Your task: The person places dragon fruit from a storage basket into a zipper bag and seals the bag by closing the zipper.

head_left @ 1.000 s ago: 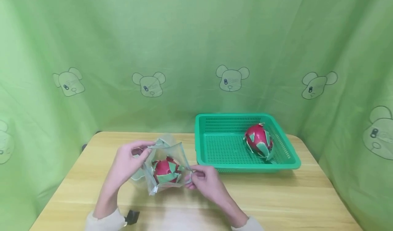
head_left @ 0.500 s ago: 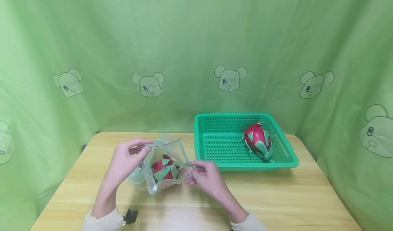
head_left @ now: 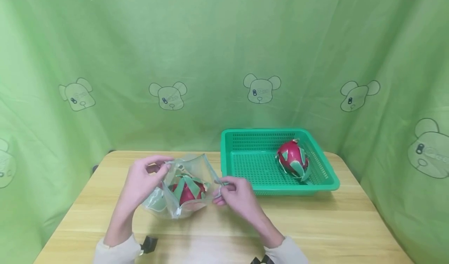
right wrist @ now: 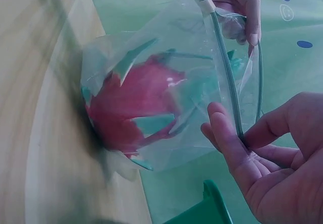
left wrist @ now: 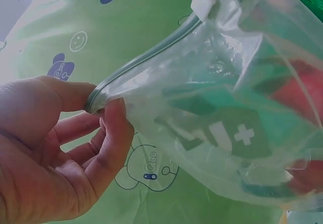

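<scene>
Bagged dragon fruit is rolling leaf-tips-up vs. a sec ago, R hand rising slightly. It & L hand are pinching the rim of the zip bag; mouth's gaping, so sealing's prob. left. 2nd dragon fruit is waiting in green basket. Cloudy film's blurring the bagged one's underside.

Two dragon fruits, one bag, one basket

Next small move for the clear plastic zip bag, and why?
Likely draw the left hand and the right hand apart, flattening the mouth of the clear plastic zip bag: they pinch its opposite sides, it gapes, and the red, green-scaled dragon fruit lies inside.
</scene>
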Demonstrator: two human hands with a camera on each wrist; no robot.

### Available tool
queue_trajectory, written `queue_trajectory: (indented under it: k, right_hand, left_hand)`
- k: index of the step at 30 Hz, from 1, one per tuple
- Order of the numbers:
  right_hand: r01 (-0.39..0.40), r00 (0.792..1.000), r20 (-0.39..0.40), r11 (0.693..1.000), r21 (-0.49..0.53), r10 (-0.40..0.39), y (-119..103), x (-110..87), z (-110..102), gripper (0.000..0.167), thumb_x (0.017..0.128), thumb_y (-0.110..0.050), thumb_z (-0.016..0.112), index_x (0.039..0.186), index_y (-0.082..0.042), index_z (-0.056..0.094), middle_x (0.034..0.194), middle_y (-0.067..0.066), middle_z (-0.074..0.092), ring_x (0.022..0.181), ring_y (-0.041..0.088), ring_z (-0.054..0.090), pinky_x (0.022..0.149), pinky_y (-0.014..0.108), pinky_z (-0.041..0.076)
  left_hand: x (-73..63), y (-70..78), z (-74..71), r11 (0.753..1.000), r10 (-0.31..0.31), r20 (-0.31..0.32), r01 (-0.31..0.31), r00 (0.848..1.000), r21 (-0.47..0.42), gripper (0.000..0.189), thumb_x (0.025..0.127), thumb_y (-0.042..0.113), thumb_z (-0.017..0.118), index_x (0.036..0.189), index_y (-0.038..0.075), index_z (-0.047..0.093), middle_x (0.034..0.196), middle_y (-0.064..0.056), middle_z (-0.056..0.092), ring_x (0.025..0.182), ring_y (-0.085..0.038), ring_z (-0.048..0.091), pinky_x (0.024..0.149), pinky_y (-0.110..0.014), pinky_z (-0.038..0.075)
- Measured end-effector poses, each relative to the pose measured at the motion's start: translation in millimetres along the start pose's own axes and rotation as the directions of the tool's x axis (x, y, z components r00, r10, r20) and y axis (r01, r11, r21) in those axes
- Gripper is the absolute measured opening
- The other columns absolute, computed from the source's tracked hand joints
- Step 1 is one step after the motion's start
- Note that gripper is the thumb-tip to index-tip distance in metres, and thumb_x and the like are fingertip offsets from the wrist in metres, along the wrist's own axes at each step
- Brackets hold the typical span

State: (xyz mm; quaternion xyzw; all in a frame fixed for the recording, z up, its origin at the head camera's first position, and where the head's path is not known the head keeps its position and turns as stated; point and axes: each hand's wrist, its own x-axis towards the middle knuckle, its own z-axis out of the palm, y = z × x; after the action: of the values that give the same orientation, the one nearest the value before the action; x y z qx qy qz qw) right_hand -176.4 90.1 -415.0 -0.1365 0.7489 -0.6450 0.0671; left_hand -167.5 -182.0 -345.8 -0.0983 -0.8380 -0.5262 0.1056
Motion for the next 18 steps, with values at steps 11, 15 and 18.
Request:
queue_trajectory:
  k: [11, 15, 18]
  right_hand:
    - [0.010, 0.999, -0.036, 1.000, -0.018, -0.011, -12.5, 2.7, -6.2, 0.037, 0.091, 0.009, 0.053, 0.126, 0.011, 0.063, 0.085, 0.016, 0.074, 0.073, 0.029, 0.075, 0.067, 0.037, 0.064]
    - [0.011, 0.999, -0.045, 1.000, -0.015, -0.011, -16.4, 3.8, -8.0, 0.037, 0.091, 0.010, 0.053, 0.126, 0.011, 0.063, 0.085, 0.017, 0.074, 0.073, 0.030, 0.075, 0.068, 0.038, 0.064]
    - [0.015, 0.998, -0.056, 0.999, -0.030, -0.016, -19.0, 4.9, -9.4, 0.038, 0.090, 0.010, 0.053, 0.126, 0.010, 0.064, 0.084, 0.016, 0.075, 0.072, 0.029, 0.075, 0.066, 0.037, 0.064]
  left_hand:
    - [2.3, 3.3, 1.0, 0.998, 0.046, -0.025, -0.045, 0.999, 0.045, 0.023, 0.096, 0.000, 0.067, 0.117, 0.005, 0.076, 0.096, -0.018, 0.069, 0.059, -0.018, 0.065, 0.054, -0.032, 0.058]
    - [4.2, 5.8, 3.4, 0.998, 0.067, -0.029, -0.066, 0.997, 0.025, 0.021, 0.096, 0.001, 0.067, 0.115, 0.004, 0.076, 0.102, -0.016, 0.071, 0.072, -0.016, 0.070, 0.054, -0.034, 0.060]
    - [5.8, 8.5, 4.5, 0.997, 0.082, -0.046, -0.082, 0.996, 0.008, 0.019, 0.096, 0.001, 0.067, 0.114, 0.003, 0.076, 0.105, -0.015, 0.073, 0.080, -0.020, 0.072, 0.054, -0.034, 0.060]
